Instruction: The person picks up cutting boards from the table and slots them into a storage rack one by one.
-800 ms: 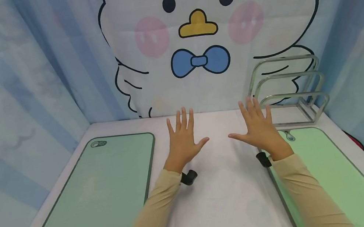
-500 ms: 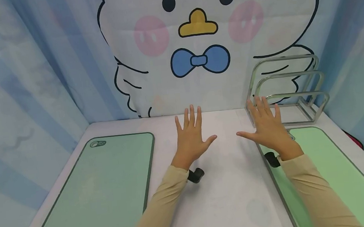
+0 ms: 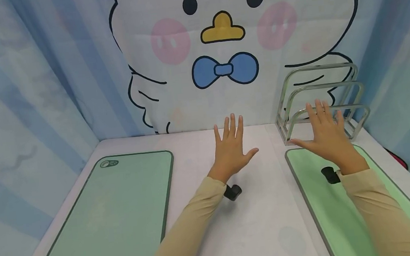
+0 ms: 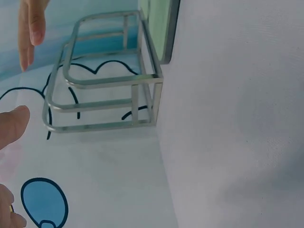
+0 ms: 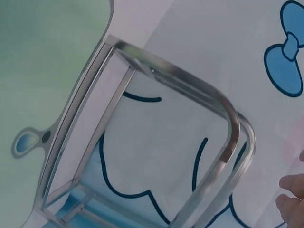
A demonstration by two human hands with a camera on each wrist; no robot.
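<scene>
My left hand (image 3: 231,152) hovers over the white table between two green boards, fingers straight and thumb spread, holding nothing. The right hand (image 3: 327,138) is held out over the far end of the right green cutting board (image 3: 323,182), its fingers also straight. Behind its fingertips stands a metal rack (image 3: 286,115) with several upright loops; in the head view the hand covers part of it. Whether the hand touches the rack cannot be told. The right wrist view shows the rack (image 5: 178,78) up close, with fingertips (image 5: 292,190) at the right edge.
On the left of the table lies another green cutting board (image 3: 102,222). A curtain (image 3: 232,100) with a cartoon face hangs behind the table (image 3: 256,222). A black and red object (image 3: 395,158) shows at the right edge. Each wrist wears a small black camera (image 3: 233,192).
Both hands have moved to the right, fingers still spread. The right hand has shifted farther, now in front of the rack and over the right board. Boards and rack stay in place.
</scene>
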